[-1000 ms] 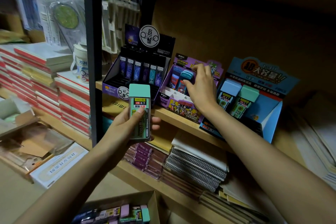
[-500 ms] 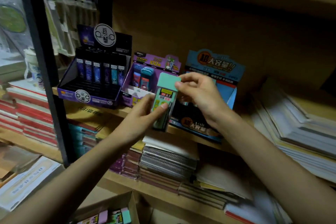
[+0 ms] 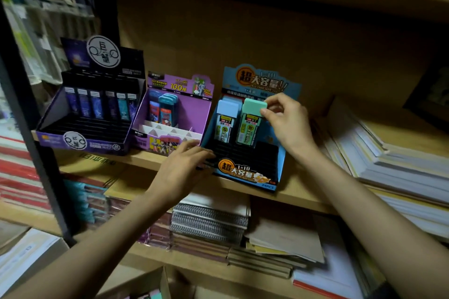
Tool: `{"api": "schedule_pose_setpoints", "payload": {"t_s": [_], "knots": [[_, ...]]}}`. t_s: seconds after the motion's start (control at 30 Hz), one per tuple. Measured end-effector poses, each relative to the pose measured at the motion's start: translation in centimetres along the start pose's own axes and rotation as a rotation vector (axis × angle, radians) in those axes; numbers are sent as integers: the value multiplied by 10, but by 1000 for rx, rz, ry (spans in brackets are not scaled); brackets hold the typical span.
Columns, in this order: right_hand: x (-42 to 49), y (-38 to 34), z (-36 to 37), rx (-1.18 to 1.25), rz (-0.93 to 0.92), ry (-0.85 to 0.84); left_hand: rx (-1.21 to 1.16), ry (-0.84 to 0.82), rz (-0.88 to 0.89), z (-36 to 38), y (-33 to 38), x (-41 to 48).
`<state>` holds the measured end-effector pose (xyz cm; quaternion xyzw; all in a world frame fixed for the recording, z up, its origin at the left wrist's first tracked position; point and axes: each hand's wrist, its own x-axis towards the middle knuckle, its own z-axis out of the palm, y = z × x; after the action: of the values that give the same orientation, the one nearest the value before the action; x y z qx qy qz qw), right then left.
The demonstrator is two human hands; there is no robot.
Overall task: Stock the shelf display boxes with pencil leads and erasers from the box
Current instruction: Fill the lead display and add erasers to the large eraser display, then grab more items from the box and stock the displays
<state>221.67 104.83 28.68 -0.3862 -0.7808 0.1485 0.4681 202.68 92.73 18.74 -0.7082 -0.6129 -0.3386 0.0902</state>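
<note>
At centre, the right hand (image 3: 289, 124) is pinching a green-capped lead case (image 3: 251, 119) inside the blue display box (image 3: 243, 173); the relaxed left hand (image 3: 184, 167) is touching its corner.

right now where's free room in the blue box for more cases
The black slots in front of the standing cases are bare, bordered by the front lip and right wall of the blue box. Crowded: the back row, where the right hand pinches the green-capped case beside the blue-capped case; the left hand touches the front-left corner.
</note>
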Motion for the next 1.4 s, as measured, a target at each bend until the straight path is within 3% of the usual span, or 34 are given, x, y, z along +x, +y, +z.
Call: {"api": "schedule_pose_setpoints", "payload": {"t_s": [0.33, 0.57, 0.7, 0.77, 0.9, 1.07, 1.23, 1.4], "knots": [[-2, 1, 9, -125, 69, -39, -84, 40, -71, 2, 0, 1], [2, -9, 4, -281, 158, -131, 16, -33, 5, -15, 8, 0], [-24, -27, -3, -356, 28, -132, -19, -8, 46, -44, 8, -24], [-50, -41, 0, -277, -84, -175, -116, -92, -22, -57, 2, -52], [-113, -66, 25, -119, -209, -471, -91, -421, -192, -62, -26, -127], [-204, -59, 100, -163, -225, -944, -136, -516, -525, -47, -61, -231], [-309, -19, 179, -260, 8, -1227, -223, -556, -762, -21, -72, -328], [-379, 17, 228, -232, 315, -1313, -301, -616, -969, 19, -74, -407]]}}
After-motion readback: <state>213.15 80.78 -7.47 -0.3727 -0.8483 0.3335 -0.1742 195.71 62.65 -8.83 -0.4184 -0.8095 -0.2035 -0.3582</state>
